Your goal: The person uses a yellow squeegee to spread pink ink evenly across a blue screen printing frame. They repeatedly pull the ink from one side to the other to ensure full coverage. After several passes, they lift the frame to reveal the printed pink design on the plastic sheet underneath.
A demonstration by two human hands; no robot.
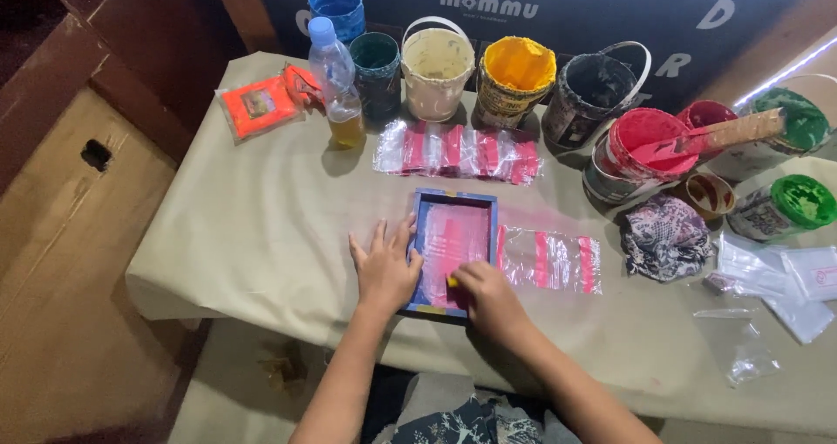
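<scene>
A small blue-framed printing screen point(454, 201) smeared with pink ink lies flat on the beige table cover point(261, 226). My left hand point(384, 265) rests flat on the frame's left edge, fingers spread. My right hand point(489, 297) is closed on a small yellow squeegee point(452, 281) at the near end of the screen. A clear plastic bag with pink stripes point(551, 259) lies just right of the frame.
A row of printed plastic bags point(458, 151) lies beyond the screen. Several paint buckets stand along the back: blue, cream, yellow point(518, 73), black, red point(641, 139), green point(792, 201). A plastic bottle point(336, 82), orange packet point(259, 105), patterned rag point(665, 236) and blank bags point(785, 278) surround them.
</scene>
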